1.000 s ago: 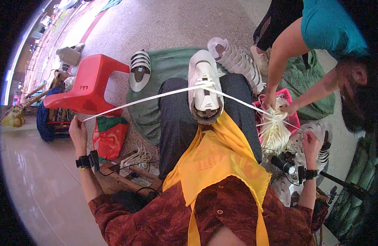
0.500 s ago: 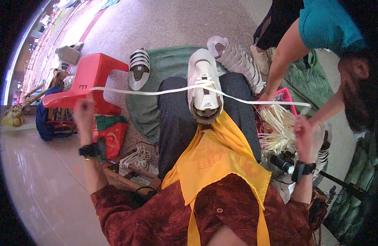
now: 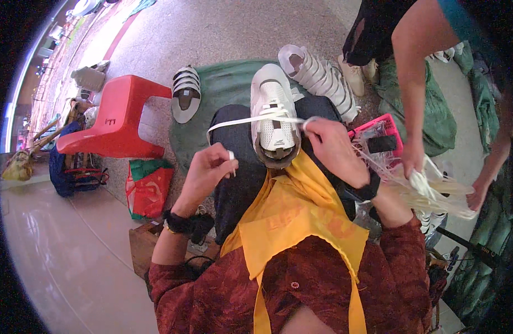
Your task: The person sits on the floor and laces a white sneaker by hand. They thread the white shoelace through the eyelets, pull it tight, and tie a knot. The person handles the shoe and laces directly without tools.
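A white sneaker [image 3: 270,92] stands between my thighs, its toe pointing away from me. A flat white shoelace [image 3: 239,120] crosses its upper and runs out to both sides. My left hand [image 3: 212,168] is curled in a pinch over my left thigh; the lace loops down to it, and a bit of white shows at the fingertips. Beside the shoe's right edge, my right hand [image 3: 335,149] pinches the lace's other side close to the upper. A yellow apron [image 3: 295,217] covers my lap just below the heel.
A red plastic stool [image 3: 114,114] and a red-green bag [image 3: 149,189] are at left. White shoe uppers [image 3: 185,94] and a stacked row of uppers [image 3: 320,80] rest around a green cloth [image 3: 226,78]. At right, another person's hands stretch a lace bundle [image 3: 434,189] above a pink basket [image 3: 390,131].
Both my hands have come inward from wide apart, and the lace has gone from stretched to slack on the left. The other person has lifted the lace bundle out rightward.
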### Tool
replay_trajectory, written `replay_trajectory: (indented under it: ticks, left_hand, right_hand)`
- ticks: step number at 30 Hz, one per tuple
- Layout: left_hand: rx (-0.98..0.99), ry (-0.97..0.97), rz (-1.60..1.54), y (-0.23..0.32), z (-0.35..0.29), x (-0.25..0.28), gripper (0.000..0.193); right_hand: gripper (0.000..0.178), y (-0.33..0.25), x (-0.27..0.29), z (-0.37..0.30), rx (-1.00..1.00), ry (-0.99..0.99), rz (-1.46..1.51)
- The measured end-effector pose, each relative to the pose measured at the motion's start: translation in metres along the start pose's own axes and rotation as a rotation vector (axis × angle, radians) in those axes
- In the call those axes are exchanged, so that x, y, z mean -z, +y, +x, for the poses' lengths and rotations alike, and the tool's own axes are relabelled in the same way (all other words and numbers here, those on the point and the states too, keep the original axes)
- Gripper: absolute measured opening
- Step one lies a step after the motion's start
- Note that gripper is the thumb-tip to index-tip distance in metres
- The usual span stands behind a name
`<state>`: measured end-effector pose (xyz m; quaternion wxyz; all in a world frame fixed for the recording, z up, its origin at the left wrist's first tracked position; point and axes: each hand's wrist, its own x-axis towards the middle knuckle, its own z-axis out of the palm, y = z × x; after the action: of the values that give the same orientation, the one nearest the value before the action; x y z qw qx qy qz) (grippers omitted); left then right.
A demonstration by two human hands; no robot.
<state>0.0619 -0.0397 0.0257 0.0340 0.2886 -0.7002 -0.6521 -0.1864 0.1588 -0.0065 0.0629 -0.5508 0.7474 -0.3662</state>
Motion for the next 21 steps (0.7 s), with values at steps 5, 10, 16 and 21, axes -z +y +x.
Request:
replay_trajectory:
  ticks: [5,10,16,21]
  left_hand:
    - [-0.192,0.245,0.308,-0.009,0.036,-0.02,0.014]
    - [-0.194,0.252,0.214,-0.009,0.056,-0.026,0.013]
    - [-0.144,0.192,0.125,-0.003,0.056,-0.022,0.012]
    - [-0.125,0.144,0.054,-0.002,0.059,-0.023,0.008]
  right_hand:
    - [0.011,0.015,-0.007,0.034,-0.031,0.116,0.073]
    - [0.019,0.026,-0.013,0.033,-0.306,0.082,0.555]
    - [0.009,0.025,-0.019,0.028,-0.395,0.076,0.728]
    - [0.005,0.029,-0.029,0.028,-0.383,0.155,0.703]
